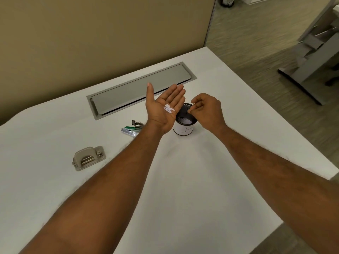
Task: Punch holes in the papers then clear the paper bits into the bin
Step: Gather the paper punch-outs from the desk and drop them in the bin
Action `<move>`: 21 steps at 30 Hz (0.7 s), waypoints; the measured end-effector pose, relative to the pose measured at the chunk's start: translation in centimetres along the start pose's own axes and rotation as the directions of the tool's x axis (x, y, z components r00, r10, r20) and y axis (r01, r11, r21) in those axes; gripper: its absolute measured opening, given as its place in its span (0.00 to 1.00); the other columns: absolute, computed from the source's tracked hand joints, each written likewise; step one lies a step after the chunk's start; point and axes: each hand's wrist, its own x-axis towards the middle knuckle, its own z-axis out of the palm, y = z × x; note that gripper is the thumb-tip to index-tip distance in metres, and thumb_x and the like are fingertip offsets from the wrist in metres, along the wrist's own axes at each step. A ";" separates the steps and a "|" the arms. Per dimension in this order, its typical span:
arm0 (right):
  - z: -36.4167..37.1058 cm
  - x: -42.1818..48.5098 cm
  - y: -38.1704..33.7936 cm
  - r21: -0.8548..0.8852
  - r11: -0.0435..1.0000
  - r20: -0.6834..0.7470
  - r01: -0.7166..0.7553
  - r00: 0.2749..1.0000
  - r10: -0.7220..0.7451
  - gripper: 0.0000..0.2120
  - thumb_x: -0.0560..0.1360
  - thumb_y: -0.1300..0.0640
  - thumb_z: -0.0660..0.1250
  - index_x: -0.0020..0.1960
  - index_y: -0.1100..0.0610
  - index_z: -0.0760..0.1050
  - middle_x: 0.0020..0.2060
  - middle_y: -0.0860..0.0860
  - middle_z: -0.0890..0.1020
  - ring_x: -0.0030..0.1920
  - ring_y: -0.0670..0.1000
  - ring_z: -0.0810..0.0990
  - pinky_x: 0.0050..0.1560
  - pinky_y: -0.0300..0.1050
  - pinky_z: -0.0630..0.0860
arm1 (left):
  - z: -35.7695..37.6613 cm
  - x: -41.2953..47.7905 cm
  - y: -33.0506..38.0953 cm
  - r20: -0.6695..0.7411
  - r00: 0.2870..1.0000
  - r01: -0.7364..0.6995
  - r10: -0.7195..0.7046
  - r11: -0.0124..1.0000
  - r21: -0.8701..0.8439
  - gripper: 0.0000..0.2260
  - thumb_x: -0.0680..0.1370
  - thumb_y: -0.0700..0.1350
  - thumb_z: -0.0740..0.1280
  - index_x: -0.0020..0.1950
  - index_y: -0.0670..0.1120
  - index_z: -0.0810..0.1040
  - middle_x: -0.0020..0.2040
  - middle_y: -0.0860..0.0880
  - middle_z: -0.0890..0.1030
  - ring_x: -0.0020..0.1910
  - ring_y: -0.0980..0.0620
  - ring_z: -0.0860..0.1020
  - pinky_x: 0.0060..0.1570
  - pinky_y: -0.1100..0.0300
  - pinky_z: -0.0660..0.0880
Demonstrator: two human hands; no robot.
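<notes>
Head view: left hand (pixel 162 107) is lying flat, palm up, fingers spread, cupping the paper bits (pixel 169 108) right beside the bin (pixel 185 125) on the table (pixel 183 180). Right hand (pixel 205 110) is hovering over the bin, fingers pinched, possibly on a bit, too small to tell. Bits are near weightless and drift-prone: tipping the palm over the rim looks safer than pinching.

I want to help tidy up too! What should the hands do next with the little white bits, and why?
Probably tip the left hand sideways over the small bin. The paper bits lie on its open palm, right beside the bin's open top, and some bits are already inside. The right hand is pinched over the bin, so it could brush off any that stick.
</notes>
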 end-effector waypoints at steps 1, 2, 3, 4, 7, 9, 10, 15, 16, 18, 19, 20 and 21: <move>0.1 0.4 0.2 -0.019 1.000 0.016 0.009 1.000 -0.009 0.09 0.67 0.67 0.72 0.46 0.58 0.78 0.34 0.52 0.83 0.36 0.50 0.82 0.46 0.47 0.81 | 0.3 0.6 -0.1 0.006 1.000 0.002 -0.002 0.999 0.041 0.37 0.79 0.68 0.54 0.69 0.36 0.74 0.66 0.37 0.79 0.65 0.41 0.78 0.68 0.49 0.73; 0.2 0.7 0.4 -0.035 0.999 0.030 0.013 0.999 -0.012 0.10 0.67 0.66 0.72 0.46 0.58 0.78 0.33 0.52 0.83 0.36 0.49 0.82 0.46 0.47 0.81 | 0.5 1.1 -0.2 0.008 1.000 0.001 -0.001 0.997 0.082 0.38 0.79 0.68 0.53 0.69 0.36 0.74 0.66 0.38 0.79 0.66 0.41 0.78 0.68 0.49 0.72; 0.2 0.9 0.6 -0.051 0.999 0.041 0.014 0.999 -0.012 0.10 0.67 0.66 0.73 0.46 0.57 0.78 0.33 0.51 0.83 0.35 0.49 0.82 0.45 0.46 0.81 | 0.7 1.6 -0.3 0.006 1.000 -0.002 0.002 0.992 0.127 0.38 0.80 0.68 0.52 0.69 0.36 0.73 0.67 0.38 0.78 0.66 0.42 0.78 0.69 0.49 0.71; 0.2 1.2 0.9 -0.063 0.998 0.051 0.015 0.999 -0.012 0.10 0.66 0.65 0.74 0.46 0.57 0.78 0.33 0.50 0.83 0.35 0.48 0.82 0.45 0.45 0.81 | 0.8 2.0 -0.4 -0.001 1.000 -0.006 0.006 0.984 0.177 0.38 0.80 0.68 0.50 0.70 0.37 0.73 0.67 0.39 0.78 0.67 0.43 0.77 0.70 0.48 0.70; 0.2 1.8 1.4 -0.048 0.999 0.072 0.011 0.997 -0.008 0.11 0.66 0.64 0.76 0.46 0.57 0.79 0.33 0.50 0.83 0.34 0.47 0.81 0.44 0.43 0.80 | 1.0 3.1 -0.6 -0.014 1.000 -0.007 0.012 0.942 0.335 0.38 0.80 0.68 0.46 0.72 0.39 0.72 0.71 0.42 0.75 0.72 0.46 0.72 0.75 0.49 0.62; 0.1 2.1 1.6 -0.035 0.999 0.086 0.015 0.996 -0.012 0.10 0.66 0.63 0.76 0.45 0.57 0.79 0.33 0.50 0.83 0.33 0.45 0.80 0.43 0.39 0.79 | 1.1 3.6 -0.6 -0.004 1.000 -0.007 0.010 0.912 0.410 0.38 0.80 0.68 0.44 0.73 0.40 0.71 0.72 0.43 0.74 0.74 0.47 0.69 0.77 0.49 0.58; 0.1 2.2 1.6 -0.035 0.999 0.097 0.019 0.995 -0.016 0.10 0.66 0.63 0.76 0.45 0.56 0.79 0.32 0.49 0.83 0.33 0.44 0.80 0.42 0.37 0.78 | 1.1 3.9 -0.6 0.007 1.000 -0.009 0.006 0.897 0.441 0.39 0.80 0.68 0.43 0.74 0.41 0.70 0.73 0.44 0.73 0.74 0.47 0.68 0.77 0.49 0.57; 0.0 2.4 1.7 -0.044 0.995 0.141 0.085 0.987 -0.078 0.07 0.68 0.66 0.72 0.43 0.56 0.81 0.36 0.46 0.82 0.34 0.38 0.78 0.39 0.24 0.72 | 1.2 4.6 -0.7 0.050 0.998 -0.003 -0.031 0.829 0.560 0.39 0.80 0.68 0.39 0.76 0.44 0.68 0.75 0.46 0.70 0.78 0.49 0.62 0.79 0.46 0.50; -0.1 2.5 1.8 -0.043 0.995 0.143 0.093 0.986 -0.086 0.07 0.69 0.66 0.71 0.43 0.56 0.81 0.36 0.46 0.82 0.34 0.37 0.78 0.40 0.23 0.72 | 1.2 4.6 -0.9 0.054 0.998 -0.001 -0.037 0.817 0.577 0.39 0.80 0.68 0.38 0.76 0.44 0.67 0.76 0.46 0.69 0.78 0.49 0.61 0.79 0.45 0.49; -0.3 2.7 2.0 -0.039 0.995 0.139 0.094 0.986 -0.088 0.07 0.69 0.66 0.70 0.44 0.57 0.81 0.37 0.46 0.82 0.35 0.37 0.78 0.40 0.22 0.71 | 1.3 4.8 -1.2 0.065 0.997 0.001 -0.050 0.802 0.597 0.39 0.79 0.68 0.38 0.77 0.44 0.65 0.77 0.47 0.67 0.79 0.50 0.59 0.79 0.44 0.47; -0.3 2.7 2.1 -0.034 0.995 0.135 0.094 0.987 -0.088 0.07 0.70 0.66 0.70 0.44 0.57 0.82 0.37 0.46 0.82 0.35 0.37 0.77 0.40 0.23 0.71 | 1.4 4.8 -1.3 0.069 0.996 0.002 -0.055 0.799 0.601 0.39 0.79 0.68 0.38 0.77 0.45 0.65 0.77 0.47 0.67 0.79 0.50 0.59 0.79 0.44 0.47; -0.4 2.6 2.2 -0.028 0.995 0.130 0.098 0.987 -0.094 0.06 0.70 0.66 0.70 0.44 0.57 0.82 0.38 0.46 0.83 0.35 0.37 0.77 0.41 0.23 0.71 | 1.5 4.8 -1.4 0.075 0.995 0.002 -0.058 0.797 0.604 0.39 0.79 0.68 0.37 0.77 0.45 0.65 0.77 0.47 0.67 0.79 0.51 0.58 0.79 0.44 0.47; -0.5 2.4 2.2 -0.015 0.994 0.121 0.109 0.987 -0.107 0.06 0.70 0.66 0.70 0.44 0.57 0.82 0.38 0.47 0.83 0.36 0.38 0.78 0.41 0.23 0.71 | 1.5 4.8 -1.4 0.083 0.995 -0.002 -0.061 0.795 0.606 0.39 0.79 0.68 0.37 0.77 0.45 0.65 0.77 0.47 0.67 0.79 0.51 0.58 0.79 0.45 0.47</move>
